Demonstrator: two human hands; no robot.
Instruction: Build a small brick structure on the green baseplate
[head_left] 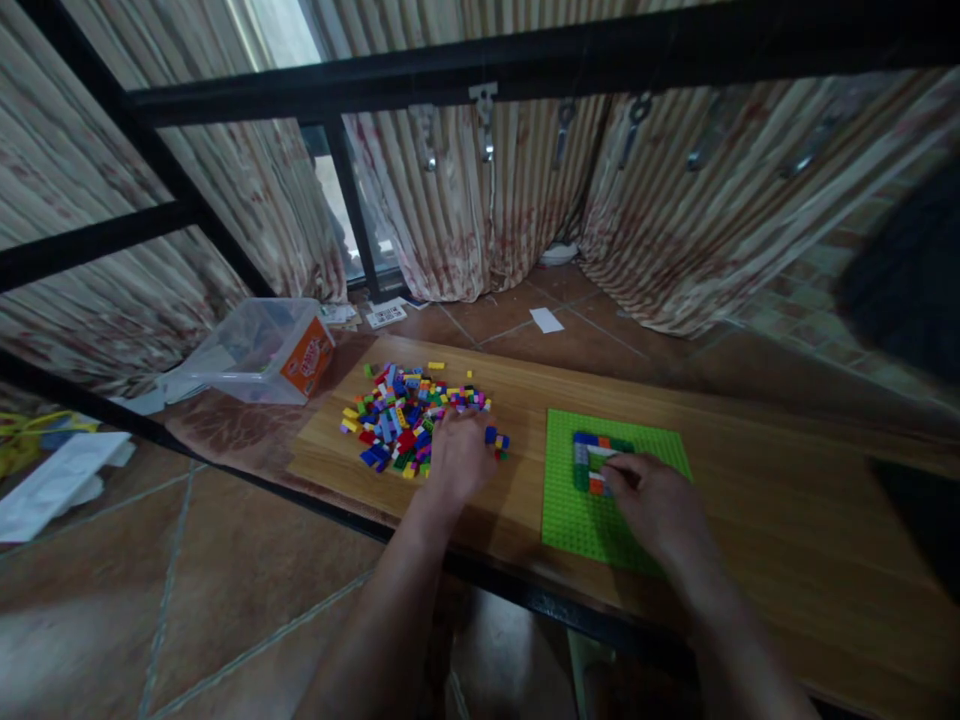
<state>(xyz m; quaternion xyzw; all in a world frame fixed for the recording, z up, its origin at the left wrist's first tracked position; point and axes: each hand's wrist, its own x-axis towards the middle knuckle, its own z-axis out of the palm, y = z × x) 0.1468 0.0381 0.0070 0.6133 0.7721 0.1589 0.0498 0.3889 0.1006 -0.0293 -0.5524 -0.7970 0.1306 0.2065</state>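
My left hand (461, 452) reaches into the right edge of a heap of mixed toy building bricks (397, 415) on the wooden tabletop; its fingertips are hidden among them, so its grip does not show. On a green studded baseplate (566, 520) stands a low rectangular outline of bricks (581, 460) in blue, green, grey, orange and white. Over the right side of that outline, my right hand (652, 495) has thumb and finger pinched together. Whatever they hold, if anything, is too small to make out.
A clear plastic box (262, 345) with an orange label stands beyond the table's left end. The wooden table (780, 480) extends right, with a dark flat object (919, 515) at its far right. A black metal frame (525, 65) with hanging hooks crosses above, before striped curtains.
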